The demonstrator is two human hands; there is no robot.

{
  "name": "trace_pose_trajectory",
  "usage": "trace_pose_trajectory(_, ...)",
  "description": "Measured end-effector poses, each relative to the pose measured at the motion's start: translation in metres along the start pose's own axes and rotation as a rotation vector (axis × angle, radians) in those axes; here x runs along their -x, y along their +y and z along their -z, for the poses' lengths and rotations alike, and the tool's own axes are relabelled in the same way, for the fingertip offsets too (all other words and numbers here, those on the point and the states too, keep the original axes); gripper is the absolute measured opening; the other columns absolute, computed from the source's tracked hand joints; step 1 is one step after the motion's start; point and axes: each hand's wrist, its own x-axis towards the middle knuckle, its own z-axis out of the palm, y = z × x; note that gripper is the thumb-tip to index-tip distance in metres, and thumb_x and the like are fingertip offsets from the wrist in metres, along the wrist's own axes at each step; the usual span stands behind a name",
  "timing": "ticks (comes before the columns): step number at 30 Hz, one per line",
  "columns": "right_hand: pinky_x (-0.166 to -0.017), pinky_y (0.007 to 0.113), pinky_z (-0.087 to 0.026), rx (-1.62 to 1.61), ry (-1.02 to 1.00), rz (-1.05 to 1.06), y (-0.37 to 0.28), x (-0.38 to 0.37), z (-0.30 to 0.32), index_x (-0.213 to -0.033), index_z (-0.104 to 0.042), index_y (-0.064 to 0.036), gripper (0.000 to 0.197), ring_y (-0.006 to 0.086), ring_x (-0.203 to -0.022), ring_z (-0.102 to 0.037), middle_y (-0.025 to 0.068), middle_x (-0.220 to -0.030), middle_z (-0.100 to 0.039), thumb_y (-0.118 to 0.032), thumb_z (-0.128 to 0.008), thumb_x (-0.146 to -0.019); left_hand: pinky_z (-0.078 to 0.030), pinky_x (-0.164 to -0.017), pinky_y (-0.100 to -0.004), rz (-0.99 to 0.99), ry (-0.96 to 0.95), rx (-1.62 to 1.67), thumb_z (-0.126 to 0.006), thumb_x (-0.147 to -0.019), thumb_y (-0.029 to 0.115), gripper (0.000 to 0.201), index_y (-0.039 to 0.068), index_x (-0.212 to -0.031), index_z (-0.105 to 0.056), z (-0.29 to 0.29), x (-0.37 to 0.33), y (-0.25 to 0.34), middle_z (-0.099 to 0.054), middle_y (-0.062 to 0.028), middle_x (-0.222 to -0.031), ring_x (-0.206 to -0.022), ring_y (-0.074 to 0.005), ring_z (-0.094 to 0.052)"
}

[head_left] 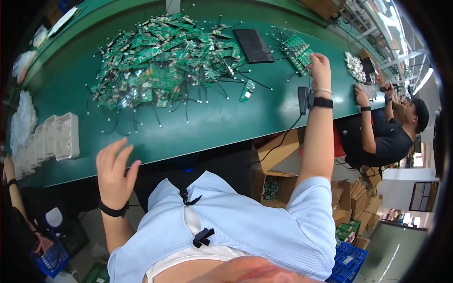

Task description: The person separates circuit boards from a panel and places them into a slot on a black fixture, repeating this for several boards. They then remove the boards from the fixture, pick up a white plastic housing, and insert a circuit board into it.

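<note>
My right hand (pixel 320 70) is at the right edge of a small group of green circuit boards (pixel 297 53), laid in rows with black wires sticking out. Its fingers are curled together; whatever they pinch, if anything, is hidden. My left hand (pixel 115 172) hovers by the table's front edge, fingers apart and nothing in it. A large heap of green circuit boards (pixel 160 61) with black wire leads covers the left and middle of the table. One single board (pixel 247 90) lies apart, right of the heap. Between heap and group rests a flat black block (pixel 253 45).
White trays (pixel 67 136) stand at the table's left end. A black corded device (pixel 303 100) sits by my right wrist. Further right are white parts (pixel 354 67) and a co-worker (pixel 394 137) in black. Cardboard boxes (pixel 273 186) and a blue crate (pixel 348 262) are below.
</note>
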Motion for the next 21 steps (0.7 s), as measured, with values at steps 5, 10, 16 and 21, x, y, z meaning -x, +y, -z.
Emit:
trace_pose_trajectory(5,-0.083,0.038,-0.055,1.046,0.226,-0.081,0.053,-0.109,0.041,-0.126,-0.062,0.0057,0.067,0.0294,-0.092,-0.071,0.0154,-0.114,-0.072,-0.039,-0.082,-0.081,-0.044,-0.099,-0.0467,-0.142,-0.121,0.176,-0.078,-0.076,0.008,0.042,0.003,-0.115,-0.065,-0.019,-0.042,0.024,-0.062,-0.013,-0.126,-0.115,-0.0351,-0.058)
trace_pose_trajectory(10,-0.096,0.04,-0.052,0.932,0.029,-0.254,0.041,-0.099,0.006,-0.129,-0.062,0.006,0.075,0.0331,-0.104,-0.07,0.0193,-0.123,-0.069,-0.038,-0.087,-0.074,-0.046,-0.097,-0.0459,-0.388,-0.305,0.261,-0.078,-0.076,0.012,0.043,0.002,-0.114,-0.062,-0.024,-0.092,0.058,-0.06,-0.0146,-0.126,-0.111,-0.0342,-0.06)
trace_pose_trajectory(16,-0.083,0.036,-0.056,-0.001,0.286,-0.009,0.063,-0.101,0.03,-0.125,-0.06,0.0048,0.063,0.0226,-0.094,-0.07,0.0146,-0.109,-0.072,-0.022,-0.088,-0.076,-0.05,-0.097,-0.0455,-0.549,-0.238,0.381,-0.077,-0.079,0.016,0.049,-0.002,-0.12,-0.057,-0.058,-0.193,0.093,-0.058,-0.0209,-0.125,-0.114,-0.0398,-0.059)
trace_pose_trajectory(21,-0.073,0.034,-0.057,-0.394,0.205,-0.042,0.018,-0.059,0.005,-0.123,-0.058,0.0024,0.043,0.0207,-0.087,-0.07,0.0121,-0.102,-0.072,-0.011,-0.077,-0.087,-0.05,-0.099,-0.0446,-0.309,-0.267,0.216,-0.076,-0.082,0.025,0.056,-0.003,-0.126,-0.055,-0.145,-0.317,0.081,-0.056,-0.0239,-0.126,-0.116,-0.0413,-0.059)
